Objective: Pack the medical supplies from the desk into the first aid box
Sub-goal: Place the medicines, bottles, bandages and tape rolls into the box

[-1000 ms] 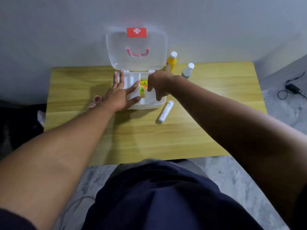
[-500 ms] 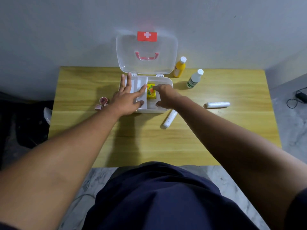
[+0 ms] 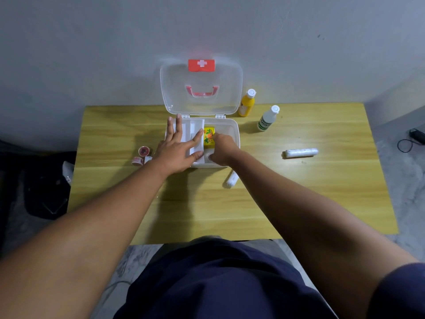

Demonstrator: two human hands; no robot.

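The white first aid box (image 3: pixel 235 134) stands at the back of the wooden desk (image 3: pixel 195 208), its clear lid (image 3: pixel 202 104) upright against the wall. My left hand (image 3: pixel 178 150) lies flat, fingers spread, on the white insert tray (image 3: pixel 195 128) in the box's left half. My right hand (image 3: pixel 224 149) is inside the box, fingers curled around the right side of a yellow packet (image 3: pixel 208 137). Still on the desk are a yellow bottle (image 3: pixel 246 104), a white bottle (image 3: pixel 266 119), two wrapped bandage rolls (image 3: pixel 301 153) (image 3: pixel 231 179), and small tape rolls (image 3: pixel 143 151).
The desk's back edge meets a grey wall. A dark bag (image 3: pixel 46 192) lies on the floor to the left, and a black cable (image 3: pixel 411 139) on the floor to the right. My dark-clothed lap sits below the desk's front edge.
My right hand has drawn back slightly toward me along the yellow packet's right side. The view has shifted, bringing the right-hand bandage roll into sight. My left hand stays on the tray.
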